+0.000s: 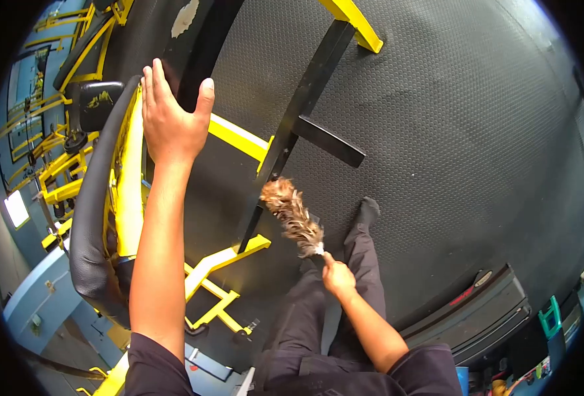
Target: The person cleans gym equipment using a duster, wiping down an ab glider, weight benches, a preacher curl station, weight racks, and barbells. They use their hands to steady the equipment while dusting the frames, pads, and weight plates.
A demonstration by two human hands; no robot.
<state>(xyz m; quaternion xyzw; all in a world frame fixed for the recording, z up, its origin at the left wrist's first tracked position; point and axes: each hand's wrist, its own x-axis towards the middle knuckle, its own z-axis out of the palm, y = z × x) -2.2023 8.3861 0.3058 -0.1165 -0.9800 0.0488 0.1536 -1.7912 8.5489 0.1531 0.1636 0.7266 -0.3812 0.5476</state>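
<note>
My right hand [340, 277] is wrapped round the handle end of a brown feather duster [293, 214]. The duster's feathered tip overlaps the black beam [303, 96] of a yellow-and-black gym machine. My left hand [175, 125] is stretched out flat, thumb apart from the fingers, with nothing in it. It lies beside the black padded bench [94, 218] and its yellow frame [131, 178], fingertips near the pad's upper end. A short black bar [331, 140] juts from the beam toward the right.
Yellow feet [239, 251] of the machine stand on the textured black rubber floor [463, 132]. More yellow gym machines [61, 191] fill the left side. A dark treadmill-like deck [470, 310] lies at lower right, near a green object [550, 317]. My legs are below.
</note>
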